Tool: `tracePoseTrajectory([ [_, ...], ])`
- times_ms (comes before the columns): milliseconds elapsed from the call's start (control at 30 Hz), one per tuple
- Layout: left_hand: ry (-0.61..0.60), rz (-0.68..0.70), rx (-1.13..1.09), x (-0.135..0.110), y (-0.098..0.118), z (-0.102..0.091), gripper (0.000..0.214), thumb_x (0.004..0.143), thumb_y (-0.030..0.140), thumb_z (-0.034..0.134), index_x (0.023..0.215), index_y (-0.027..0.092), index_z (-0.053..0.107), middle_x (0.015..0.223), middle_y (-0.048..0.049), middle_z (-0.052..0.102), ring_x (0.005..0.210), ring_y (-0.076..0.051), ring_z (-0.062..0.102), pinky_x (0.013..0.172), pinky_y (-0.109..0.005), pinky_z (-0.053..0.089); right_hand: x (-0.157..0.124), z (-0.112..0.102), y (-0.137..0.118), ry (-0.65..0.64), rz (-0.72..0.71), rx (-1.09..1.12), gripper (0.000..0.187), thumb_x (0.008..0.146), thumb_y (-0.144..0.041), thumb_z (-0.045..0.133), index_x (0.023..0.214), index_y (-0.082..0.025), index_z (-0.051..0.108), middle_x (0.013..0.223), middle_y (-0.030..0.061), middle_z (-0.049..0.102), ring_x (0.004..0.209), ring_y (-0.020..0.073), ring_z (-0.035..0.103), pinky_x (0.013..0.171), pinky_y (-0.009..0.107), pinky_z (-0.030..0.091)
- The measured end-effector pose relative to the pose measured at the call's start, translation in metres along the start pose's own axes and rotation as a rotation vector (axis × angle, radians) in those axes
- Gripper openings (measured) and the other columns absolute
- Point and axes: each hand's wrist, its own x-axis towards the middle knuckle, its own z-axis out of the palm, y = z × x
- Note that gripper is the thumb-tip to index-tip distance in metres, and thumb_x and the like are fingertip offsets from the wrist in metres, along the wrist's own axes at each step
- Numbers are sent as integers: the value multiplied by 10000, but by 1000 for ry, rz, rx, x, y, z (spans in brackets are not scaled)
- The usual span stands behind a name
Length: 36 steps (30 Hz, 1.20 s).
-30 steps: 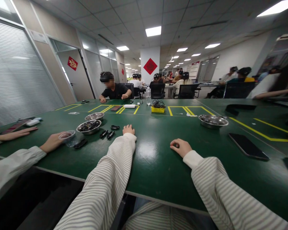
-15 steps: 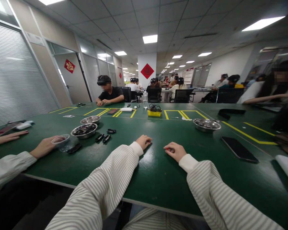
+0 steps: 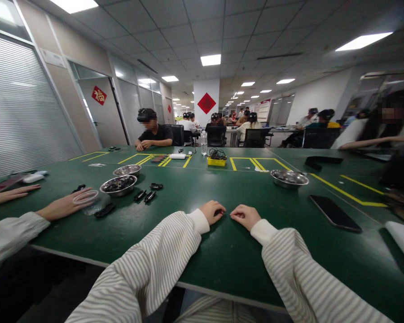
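Note:
Just above the green table (image 3: pixel 222 251), my left hand (image 3: pixel 212 212) and my right hand (image 3: pixel 245 217) face each other with a narrow gap between their fingertips. The left fingers are curled inward, and a small dark spot shows under them. On the right, thumb and fingers are pinched together. Whatever either hand holds, if anything, is too small or hidden to name. Nearest to my left hand lie several small black parts (image 3: pixel 150 197), beside a steel bowl (image 3: pixel 118 185) filled with dark pieces.
Another steel bowl (image 3: pixel 289 178) and a black phone (image 3: pixel 335 213) lie to the right. At left, a co-worker's hand (image 3: pixel 65 205) is by a clear plastic cup (image 3: pixel 91 205). Farther back are a yellow tray (image 3: pixel 217 161) of cables and a water bottle (image 3: pixel 204 142).
My left hand has moved right, closer to my right hand, which has barely shifted. The co-worker's hand by the cup has opened flatter, and a dark piece now shows behind it.

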Motion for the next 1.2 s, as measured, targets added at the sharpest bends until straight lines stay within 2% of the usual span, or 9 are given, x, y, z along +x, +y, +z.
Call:
tracePoseTrajectory([
  [167, 27, -40, 0, 2, 1, 3, 151, 679, 231, 489, 809, 172, 539, 775, -16, 540, 740, -122, 459, 707, -244, 364, 0, 2, 4, -53, -58, -32, 180, 658, -293, 505, 754, -192, 620, 668, 23, 571, 527, 92, 495, 529, 214, 410],
  [267, 57, -74, 25, 3, 0, 4, 177, 670, 291, 510, 794, 168, 541, 765, -24, 534, 736, -131, 460, 691, -253, 370, 1, 3, 7, -47, -36, -23, 244, 635, -307, 527, 839, -187, 588, 665, 16, 576, 543, 102, 496, 535, 223, 413],
  [433, 35, -106, 32, 3, -1, 1, 181, 683, 320, 504, 781, 180, 563, 752, -24, 535, 722, -127, 462, 685, -259, 371, 1, 0, 6, -29, -20, -93, 189, 612, -351, 541, 670, -189, 619, 647, 24, 579, 536, 109, 486, 536, 235, 408],
  [500, 40, -107, 19, 3, 0, -1, 177, 681, 315, 509, 777, 178, 570, 733, -22, 537, 714, -124, 464, 684, -257, 373, 0, -1, 3, -33, -30, -85, 184, 616, -347, 537, 657, -190, 625, 647, 25, 583, 534, 107, 492, 532, 231, 407],
  [767, 190, 0, -120, 1, 10, -2, 177, 705, 258, 480, 838, 171, 559, 780, -17, 495, 666, -81, 470, 647, -205, 401, -1, -4, -9, 10, 134, 169, 178, 609, -271, 547, 734, -166, 617, 642, 20, 632, 539, 109, 562, 526, 213, 451],
  [933, 227, 18, -130, -1, 18, -4, 199, 717, 295, 463, 845, 176, 559, 782, -20, 492, 650, -79, 476, 643, -210, 413, -1, -4, -12, 86, 129, 266, 169, 595, -279, 560, 717, -177, 619, 651, 23, 642, 562, 130, 584, 548, 238, 479],
  [1200, 284, 31, -103, -1, 17, -5, 227, 715, 335, 463, 853, 195, 577, 761, -23, 507, 706, -97, 486, 676, -223, 414, -3, -2, -8, 90, 132, 373, 180, 618, -280, 536, 739, -177, 623, 709, 32, 645, 581, 134, 586, 591, 258, 492],
])
